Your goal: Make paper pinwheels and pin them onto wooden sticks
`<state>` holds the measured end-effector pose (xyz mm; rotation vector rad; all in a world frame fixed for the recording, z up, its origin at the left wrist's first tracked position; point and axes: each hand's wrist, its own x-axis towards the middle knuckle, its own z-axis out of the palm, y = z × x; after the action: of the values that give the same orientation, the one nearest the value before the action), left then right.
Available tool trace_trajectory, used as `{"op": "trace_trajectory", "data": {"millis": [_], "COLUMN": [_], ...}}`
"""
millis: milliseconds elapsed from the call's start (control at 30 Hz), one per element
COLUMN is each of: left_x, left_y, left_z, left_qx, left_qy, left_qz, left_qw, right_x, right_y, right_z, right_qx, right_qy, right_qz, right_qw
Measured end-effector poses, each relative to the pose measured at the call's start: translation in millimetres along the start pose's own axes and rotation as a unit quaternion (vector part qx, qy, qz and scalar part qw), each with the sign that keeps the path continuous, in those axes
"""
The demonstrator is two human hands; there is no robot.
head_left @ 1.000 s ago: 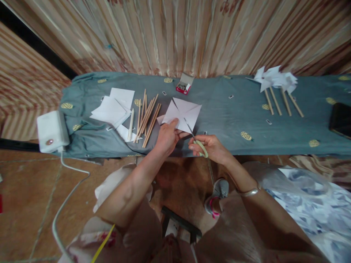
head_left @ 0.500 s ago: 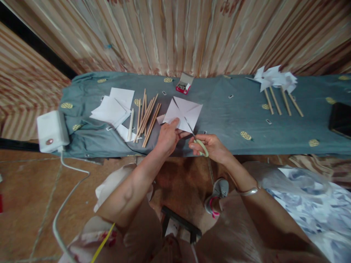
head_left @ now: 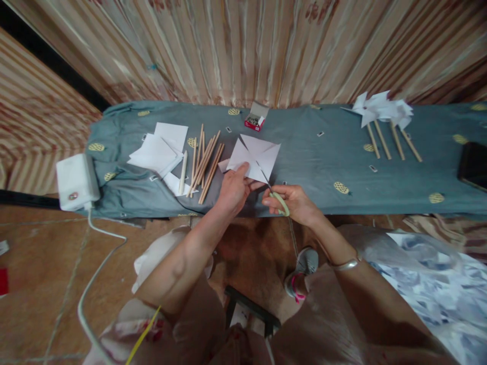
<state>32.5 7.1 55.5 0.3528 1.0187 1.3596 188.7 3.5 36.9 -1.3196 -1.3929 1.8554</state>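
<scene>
My left hand (head_left: 235, 188) grips a white paper square (head_left: 249, 152) by its lower left edge, thumb on top. Slits run inward from the square's corners. In my right hand (head_left: 291, 203) is a pair of scissors (head_left: 280, 202) with pale green handles. Their blades lie at the slit in the paper's lower right corner. Just left of the paper lies a bunch of wooden sticks (head_left: 205, 162), with a white stick-like piece (head_left: 183, 172) beside them. Farther left is a loose pile of white paper sheets (head_left: 154, 154).
A small open red box (head_left: 254, 121) of metal pieces stands behind the paper. Several paper pinwheels (head_left: 375, 109) on sticks lie at the right, near a dark phone-like object (head_left: 474, 165). A white device (head_left: 77, 181) with a cable sits at the left table edge.
The scissors' blades look slightly more closed at the lower right corner of the paper. Both hands stay in nearly the same place; the view has shifted a little.
</scene>
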Motion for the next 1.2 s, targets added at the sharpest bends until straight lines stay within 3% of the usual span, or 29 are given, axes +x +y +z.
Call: {"op": "trace_trajectory", "data": {"millis": [267,433,533,633,767,833,933,1200], "left_x": [0,-1,0,2,3,3,4,8], "left_y": [2,7,7,-1,-19,-28,-40,-55], "left_z": [-2.6,-1.1,0.7,4.3,14.3,20.5,29.0,46.4], "left_qx": [0.012,0.015,0.009,0.003,0.001,0.0,-0.005,-0.024], "left_qy": [0.012,0.023,0.026,0.022,0.016,0.014,0.005,-0.027], "left_qz": [0.012,0.019,0.017,0.001,-0.044,-0.07,-0.106,-0.14], "left_qw": [1.0,0.999,0.999,1.0,0.999,0.997,0.994,0.989], "right_x": [-12,-23,-30,-37,-40,-40,-38,-25], "right_y": [-5,7,10,8,5,4,3,-2], "right_z": [-3,-25,-45,-64,-81,-85,-87,-92], "right_qx": [-0.006,-0.074,-0.16,-0.305,-0.525,-0.58,-0.614,-0.602], "right_qy": [-0.025,-0.026,0.018,0.115,0.296,0.326,0.318,0.328], "right_qz": [0.042,0.051,0.019,-0.018,-0.034,-0.031,-0.017,-0.023], "right_qw": [0.999,0.996,0.987,0.945,0.797,0.746,0.722,0.728]}}
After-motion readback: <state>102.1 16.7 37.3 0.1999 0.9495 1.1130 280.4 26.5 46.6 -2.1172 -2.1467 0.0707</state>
